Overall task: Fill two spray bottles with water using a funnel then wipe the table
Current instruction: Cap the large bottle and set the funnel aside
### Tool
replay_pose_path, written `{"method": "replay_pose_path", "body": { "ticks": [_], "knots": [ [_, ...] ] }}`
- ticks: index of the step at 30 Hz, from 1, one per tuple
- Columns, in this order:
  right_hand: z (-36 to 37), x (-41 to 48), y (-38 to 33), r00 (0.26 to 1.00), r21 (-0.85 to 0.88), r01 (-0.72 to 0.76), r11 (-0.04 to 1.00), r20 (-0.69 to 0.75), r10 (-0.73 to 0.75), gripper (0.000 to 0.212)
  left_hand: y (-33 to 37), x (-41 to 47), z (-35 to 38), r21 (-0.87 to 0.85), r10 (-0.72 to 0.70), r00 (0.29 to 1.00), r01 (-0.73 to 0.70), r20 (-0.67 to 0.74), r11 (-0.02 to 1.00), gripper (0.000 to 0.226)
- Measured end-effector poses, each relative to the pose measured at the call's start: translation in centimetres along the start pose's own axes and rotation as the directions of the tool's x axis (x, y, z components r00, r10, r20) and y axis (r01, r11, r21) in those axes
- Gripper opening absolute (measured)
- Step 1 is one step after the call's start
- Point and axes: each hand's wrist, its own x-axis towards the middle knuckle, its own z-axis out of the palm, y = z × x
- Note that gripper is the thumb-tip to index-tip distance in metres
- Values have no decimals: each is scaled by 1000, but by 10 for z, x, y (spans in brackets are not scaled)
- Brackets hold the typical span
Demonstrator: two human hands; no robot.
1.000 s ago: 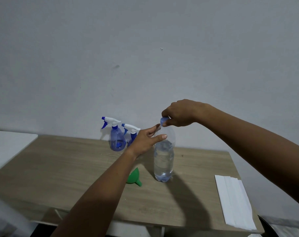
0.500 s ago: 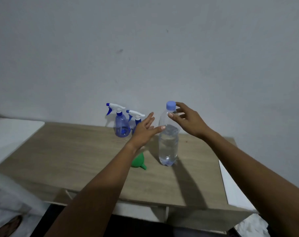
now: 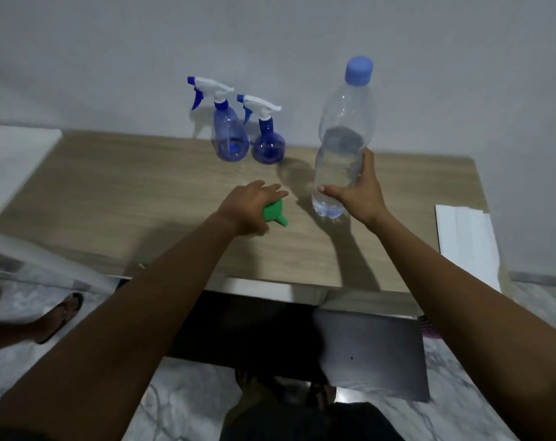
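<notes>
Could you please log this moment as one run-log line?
left hand: over funnel | right hand: grips water bottle | cap: on

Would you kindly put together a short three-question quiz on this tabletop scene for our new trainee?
1. How many spray bottles stand on the table?
2. True or false: the water bottle has its blue cap off.
3. While the left hand is over the green funnel, the right hand grips:
A. the table's edge
B. the water bottle
C. a spray bottle

Key: 1. two; 2. false; 3. B.
</notes>
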Motion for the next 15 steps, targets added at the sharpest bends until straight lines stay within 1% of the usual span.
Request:
{"method": "replay_pose_path", "body": {
  "ticks": [3, 5, 7, 9, 10, 12, 13, 15],
  "knots": [
    [6, 0, 5, 999, 2, 11, 1000, -30, -11, 98, -7, 2, 7, 176, 118, 993, -113, -23, 978, 96],
    [8, 0, 8, 999, 0, 13, 1000, -37, -13, 100, -12, 3, 12, 258, 193, 980, -176, -41, 950, 92],
    [8, 1, 9, 999, 4, 10, 1000, -38, -10, 101, -14, 4, 14, 323, 245, 967, -208, -77, 923, 82],
    [8, 1, 8, 999, 7, 9, 1000, -42, -9, 101, -15, 6, 14, 379, 313, 937, -236, -156, 895, 64],
    [8, 1, 8, 999, 4, 10, 1000, -43, -9, 101, -16, 8, 15, 402, 343, 919, -244, -194, 883, 54],
    [8, 1, 7, 999, 10, 8, 1000, -44, -7, 100, -18, 13, 16, 424, 363, 904, -245, -226, 872, 43],
    [8, 1, 7, 999, 14, 6, 1000, -46, -5, 100, -19, 16, 17, 417, 358, 904, -238, -235, 877, 40],
    [8, 1, 7, 998, 19, -2, 1000, -58, 3, 100, -21, 20, 18, 366, 325, 909, -219, -260, 904, 44]
  ]
}}
